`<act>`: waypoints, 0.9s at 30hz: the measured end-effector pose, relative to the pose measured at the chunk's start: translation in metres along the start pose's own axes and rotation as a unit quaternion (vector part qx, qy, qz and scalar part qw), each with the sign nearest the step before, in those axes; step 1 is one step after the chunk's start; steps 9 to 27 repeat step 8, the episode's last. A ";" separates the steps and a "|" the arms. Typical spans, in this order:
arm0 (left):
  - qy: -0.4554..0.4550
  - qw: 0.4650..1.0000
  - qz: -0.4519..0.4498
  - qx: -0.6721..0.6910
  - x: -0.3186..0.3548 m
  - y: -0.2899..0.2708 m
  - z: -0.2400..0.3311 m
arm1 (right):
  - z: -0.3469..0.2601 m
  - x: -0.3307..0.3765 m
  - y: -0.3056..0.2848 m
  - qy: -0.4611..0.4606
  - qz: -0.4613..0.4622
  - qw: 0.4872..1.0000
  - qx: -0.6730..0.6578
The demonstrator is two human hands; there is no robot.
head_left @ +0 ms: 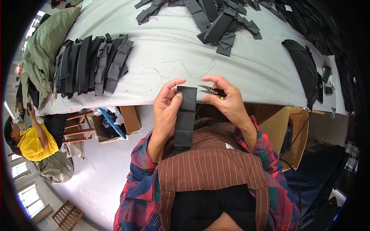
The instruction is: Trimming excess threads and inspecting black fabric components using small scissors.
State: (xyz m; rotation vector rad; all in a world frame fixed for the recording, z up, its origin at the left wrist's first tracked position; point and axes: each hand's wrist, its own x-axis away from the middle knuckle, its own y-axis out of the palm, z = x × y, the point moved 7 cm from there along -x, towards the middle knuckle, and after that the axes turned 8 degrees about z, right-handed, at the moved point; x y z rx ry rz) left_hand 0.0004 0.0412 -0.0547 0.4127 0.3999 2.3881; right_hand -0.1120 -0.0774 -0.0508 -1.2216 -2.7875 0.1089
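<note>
My left hand point(168, 106) pinches a dark grey fabric strip point(185, 119) near its upper end, and the strip hangs down in front of my apron. Just right of the strip's top, my right hand point(226, 98) holds small thread snips point(212, 91), their dark blades pointing left toward the strip. Part of the snips is hidden inside the right palm. A row of stacked dark strips point(92, 65) lies on the white-covered table point(154, 73) at the left. More loose strips point(217, 25) are heaped at the far middle.
Loose threads lie on the cloth. A black rounded fabric piece point(302, 71) rests at the right, near dark cloth point(312, 23). Below the table edge are cardboard boxes point(275, 125) and a wooden stool point(79, 125). A person in yellow point(36, 142) works at the left beside green fabric point(48, 50).
</note>
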 end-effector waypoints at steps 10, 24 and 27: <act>0.001 0.988 -0.057 -0.141 -0.014 -0.001 -0.012 | -0.005 -0.002 0.002 -0.027 -0.010 0.999 0.037; 0.001 0.988 -0.057 -0.141 -0.014 -0.001 -0.012 | -0.005 -0.002 0.002 -0.027 -0.010 0.999 0.037; 0.001 0.988 -0.057 -0.141 -0.014 -0.001 -0.012 | -0.005 -0.002 0.002 -0.027 -0.010 0.999 0.037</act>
